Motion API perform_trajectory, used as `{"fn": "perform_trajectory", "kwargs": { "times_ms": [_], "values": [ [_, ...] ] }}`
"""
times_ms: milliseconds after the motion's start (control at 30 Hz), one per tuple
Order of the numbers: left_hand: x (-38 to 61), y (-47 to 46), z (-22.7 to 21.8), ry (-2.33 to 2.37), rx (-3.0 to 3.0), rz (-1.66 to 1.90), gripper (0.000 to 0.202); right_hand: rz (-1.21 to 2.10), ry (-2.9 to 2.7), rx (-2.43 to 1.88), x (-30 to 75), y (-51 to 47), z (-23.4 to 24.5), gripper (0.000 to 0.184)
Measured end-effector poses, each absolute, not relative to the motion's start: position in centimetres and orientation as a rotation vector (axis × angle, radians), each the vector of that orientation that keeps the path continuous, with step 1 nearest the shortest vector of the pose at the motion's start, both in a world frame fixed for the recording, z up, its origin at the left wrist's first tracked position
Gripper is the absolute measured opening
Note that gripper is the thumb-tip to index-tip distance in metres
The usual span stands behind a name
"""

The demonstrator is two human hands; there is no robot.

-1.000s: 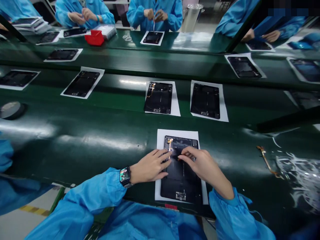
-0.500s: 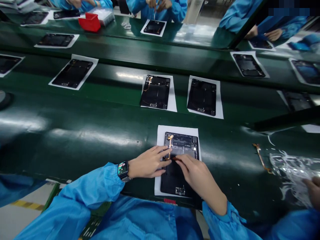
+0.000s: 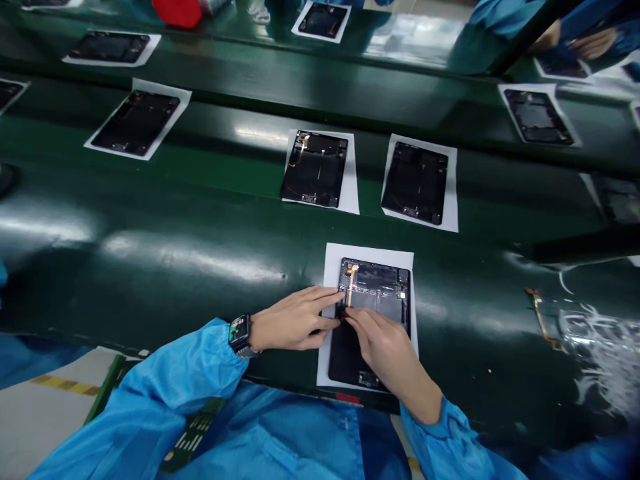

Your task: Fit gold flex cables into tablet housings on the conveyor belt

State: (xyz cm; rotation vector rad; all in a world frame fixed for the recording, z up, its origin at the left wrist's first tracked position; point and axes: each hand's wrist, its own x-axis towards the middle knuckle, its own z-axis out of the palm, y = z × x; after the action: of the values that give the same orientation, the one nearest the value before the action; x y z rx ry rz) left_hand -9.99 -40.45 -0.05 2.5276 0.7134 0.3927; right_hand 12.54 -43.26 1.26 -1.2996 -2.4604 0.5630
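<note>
An opened tablet housing, dark inside, lies on a white sheet at the bench's near edge. A thin orange flex cable runs down its upper left part. My left hand is open, fingers stretched out, with the fingertips on the housing's left edge. My right hand is closed in a pinch at the lower end of the flex cable, just beside my left fingertips. The pinching fingertips cover that end of the cable.
Two more tablet housings lie on sheets beyond. A loose flex cable rests at the right beside a clear bag with white strips. A dark bar juts in from the right. A co-worker's hand shows at the far right.
The view has tilted down and shifted a little. My right fingertips have moved slightly left, closer to the cable and my left hand. The co-worker's hand by the bag has left view.
</note>
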Motion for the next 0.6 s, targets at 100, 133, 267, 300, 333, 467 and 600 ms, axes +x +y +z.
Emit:
{"fn": "perform_trajectory", "kwargs": {
  "times_ms": [100, 133, 267, 300, 333, 467, 600],
  "values": [
    [-10.1, -40.6, 0.2, 0.697, 2.541, 0.378, 0.028, 0.684, -2.237, -1.331, 13.3, -43.8, 1.2, 0.021],
    [-10.1, -40.7, 0.2, 0.69, 2.542, 0.376, 0.029, 0.692, -2.193, -1.34, 13.4, -44.0, 1.1, 0.021],
    [-10.1, -40.7, 0.1, 0.69, 2.537, 0.359, 0.028, 0.709, -2.192, -1.315, 13.1, -44.5, 0.7, 0.025],
    [-10.1, -40.7, 0.1, 0.692, 2.535, 0.349, 0.027, 0.705, -2.205, -1.308, 12.9, -44.5, 0.6, 0.025],
    [-10.1, -40.7, 0.0, 0.693, 2.533, 0.34, 0.027, 0.691, -2.221, -1.307, 12.8, -44.4, 0.5, 0.025],
    [-10.1, -40.7, 0.1, 0.691, 2.537, 0.325, 0.024, 0.571, -2.32, -1.327, 12.4, -44.2, 0.7, 0.021],
    [-10.2, -40.7, 0.3, 0.689, 2.541, 0.284, 0.024, 0.466, -2.468, -1.391, 11.1, -44.0, 1.4, 0.02]
  ]
}}
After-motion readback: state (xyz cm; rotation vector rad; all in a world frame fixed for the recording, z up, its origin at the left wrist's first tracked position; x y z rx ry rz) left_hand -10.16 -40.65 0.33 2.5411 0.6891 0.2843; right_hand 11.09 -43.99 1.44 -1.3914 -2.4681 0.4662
